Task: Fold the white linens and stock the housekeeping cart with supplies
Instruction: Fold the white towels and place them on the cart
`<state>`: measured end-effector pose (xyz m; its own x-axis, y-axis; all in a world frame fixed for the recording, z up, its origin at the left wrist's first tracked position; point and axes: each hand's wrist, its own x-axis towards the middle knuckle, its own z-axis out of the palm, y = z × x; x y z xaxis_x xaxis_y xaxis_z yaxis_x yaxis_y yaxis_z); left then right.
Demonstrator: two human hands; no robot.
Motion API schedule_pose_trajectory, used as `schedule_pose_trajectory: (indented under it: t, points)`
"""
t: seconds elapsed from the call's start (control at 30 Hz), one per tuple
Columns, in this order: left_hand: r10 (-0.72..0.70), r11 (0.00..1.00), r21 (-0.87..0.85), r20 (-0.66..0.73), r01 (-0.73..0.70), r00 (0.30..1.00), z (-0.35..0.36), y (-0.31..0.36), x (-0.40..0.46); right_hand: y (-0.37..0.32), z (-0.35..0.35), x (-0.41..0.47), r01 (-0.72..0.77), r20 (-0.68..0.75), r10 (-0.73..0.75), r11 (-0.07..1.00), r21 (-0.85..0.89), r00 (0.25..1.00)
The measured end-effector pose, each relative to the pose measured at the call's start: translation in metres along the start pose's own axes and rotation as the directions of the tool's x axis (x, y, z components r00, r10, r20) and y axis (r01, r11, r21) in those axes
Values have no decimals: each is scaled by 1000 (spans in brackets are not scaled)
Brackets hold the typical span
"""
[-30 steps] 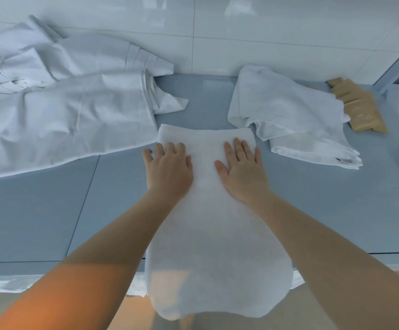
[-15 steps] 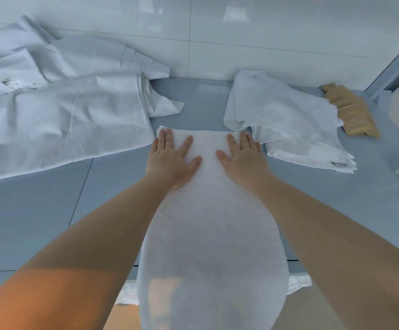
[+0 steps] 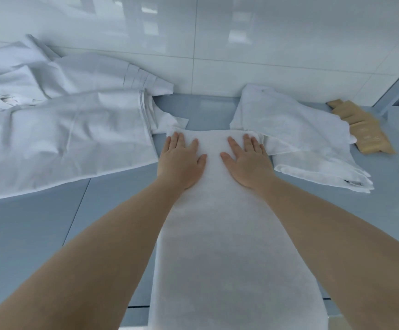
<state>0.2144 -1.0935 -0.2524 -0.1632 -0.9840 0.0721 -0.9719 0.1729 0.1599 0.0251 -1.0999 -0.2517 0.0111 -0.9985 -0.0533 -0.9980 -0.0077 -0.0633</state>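
Folding step in hand: smoothing of a long white towel (image 3: 220, 234) that lies on the blue-grey tabletop (image 3: 38, 234), running from the near edge toward the tiled wall (image 3: 265, 44). Left hand (image 3: 181, 160) and right hand (image 3: 246, 163) both flat on the far end of the towel, fingers straight and slightly spread, palms pressing down, nothing grasped. Fingertips close to the far hem of the towel. Near end of the towel over the front edge of the tabletop, probably hanging down there, though not fully visible.

Probably next: taking of the far hem or the near end with both hands and folding it over, to halve the length. Calls for an even grip at both corners, so that the hems meet straight. No cart in view, so stocking seems not yet begun.

Edges and room: rumpled white sheets (image 3: 62, 134) on the left, their border just beside the left hand and touching the far left corner of the towel. Another white towel (image 3: 301, 139), loosely folded, on the right, its edge touching or slightly overlapped at the towel by the right fingers; hard to tell which. Tan packets (image 3: 365, 129) behind it, near the wall. Bare tabletop between the two piles beyond the fingertips, and wide bare surface at the near left and the near right. Little room sideways at the far end; more toward the body.
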Motion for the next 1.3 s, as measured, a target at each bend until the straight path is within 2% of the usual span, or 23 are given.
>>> schedule_pose_trajectory:
  t: [0.13, 0.23, 0.3, 0.4, 0.5, 0.6, 0.73, 0.87, 0.97, 1.1, 1.2, 1.3]
  points:
    - [93, 996, -24, 65, -92, 994, 4, 17, -49, 1, -6, 4, 20, 25, -20, 1000, -22, 1000]
    - [110, 993, 25, 119, -113, 987, 9, 21, -82, -2, -13, -14, 46, 4, -47, 998, 46, 999]
    - [98, 994, 43, 133, -104, 986, 8, 19, -81, -1, -12, -47, 80, -40, -76, 991, 106, 996]
    - [102, 993, 52, 131, -109, 986, 6, 17, -67, 6, -5, -116, 139, -73, -133, 987, 82, 988]
    - [121, 989, 60, 152, -132, 981, 1, 18, -61, 13, -2, -158, 121, -10, -121, 993, 12, 993]
    - [132, 990, 43, 120, -138, 984, -14, 27, -74, 12, -4, -163, 85, 56, -86, 996, 9, 995]
    - [212, 977, -9, 76, -212, 974, -29, 38, -149, 12, -12, -169, 100, 63, -97, 994, -42, 993]
    - [196, 979, 15, 200, -203, 960, -26, 34, -210, 6, -9, -210, 184, -43, -183, 983, 15, 982]
    - [187, 978, 59, 193, -201, 963, -14, 29, -208, 0, 3, -219, 170, 45, -171, 985, 19, 984]
    - [179, 979, 75, 143, -190, 974, -5, 23, -187, 0, 6, -192, 169, 41, -169, 986, 6, 985]
    - [164, 982, 68, 145, -175, 976, -3, 21, -167, 1, 0, -169, 179, 99, -179, 984, 1, 979]
    - [170, 981, 62, 159, -182, 973, -2, 18, -152, -1, -9, -175, 186, 41, -186, 982, 21, 982]
